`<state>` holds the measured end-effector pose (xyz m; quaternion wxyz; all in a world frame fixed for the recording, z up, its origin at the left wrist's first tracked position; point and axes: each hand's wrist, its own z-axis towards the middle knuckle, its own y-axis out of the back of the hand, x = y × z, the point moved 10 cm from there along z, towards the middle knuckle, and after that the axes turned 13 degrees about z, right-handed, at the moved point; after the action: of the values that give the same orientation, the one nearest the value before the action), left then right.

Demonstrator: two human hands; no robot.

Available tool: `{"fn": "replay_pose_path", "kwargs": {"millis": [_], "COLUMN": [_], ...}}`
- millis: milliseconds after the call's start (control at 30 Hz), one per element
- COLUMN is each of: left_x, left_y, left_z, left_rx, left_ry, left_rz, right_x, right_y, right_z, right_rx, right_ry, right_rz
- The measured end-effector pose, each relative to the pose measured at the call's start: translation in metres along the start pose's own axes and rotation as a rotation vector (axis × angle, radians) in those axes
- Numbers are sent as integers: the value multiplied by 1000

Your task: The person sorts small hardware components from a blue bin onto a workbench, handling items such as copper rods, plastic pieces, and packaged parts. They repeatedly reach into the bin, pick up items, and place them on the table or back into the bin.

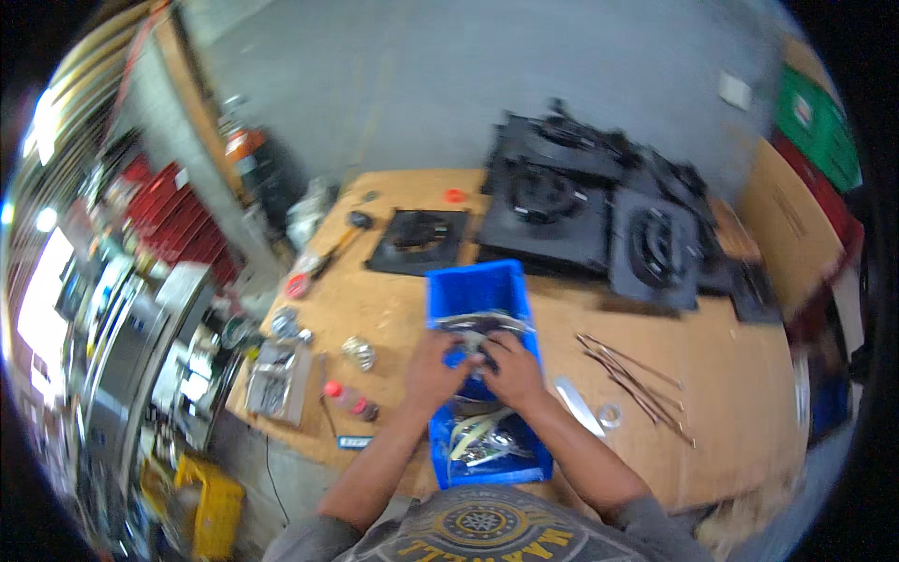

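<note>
Both my hands meet over a blue plastic bin point(476, 281) at the near middle of the table. My left hand point(436, 369) and my right hand point(513, 371) have their fingers bent in on a small greyish piece between them, too blurred to name. Just beyond the fingertips, a curved, shiny dark-and-silver item point(482, 321) lies across the bin; its kind is unclear. Closer to my body, the blue bin section holds a heap of small metal parts point(501, 442) and pale strips point(473, 435).
Black square panels with round fittings point(545, 201) are piled at the far right, and a smaller black panel point(418, 241) lies left. A hammer point(348, 234), red-capped bottles point(345, 397) and a bag of parts point(272, 382) sit leftward. Thin rods point(641, 384) lie right.
</note>
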<state>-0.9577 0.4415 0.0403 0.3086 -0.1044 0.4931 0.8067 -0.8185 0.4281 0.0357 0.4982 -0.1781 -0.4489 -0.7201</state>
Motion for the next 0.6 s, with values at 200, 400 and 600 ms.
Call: {"fn": "replay_pose_path", "kwargs": {"millis": [200, 400, 600], "left_x": [-17, -10, -22], "left_y": [-29, -57, -58], "left_z": [-4, -16, -9], "left_rx": [254, 167, 150], "left_ry": [-85, -109, -146], "left_rz": [51, 99, 165], "right_x": [6, -5, -21], "right_y": [12, -3, 0], "right_z": [-10, -6, -2], "right_rx": [38, 83, 127], "right_ry": [18, -27, -44], "right_rz": [-22, -121, -294]}}
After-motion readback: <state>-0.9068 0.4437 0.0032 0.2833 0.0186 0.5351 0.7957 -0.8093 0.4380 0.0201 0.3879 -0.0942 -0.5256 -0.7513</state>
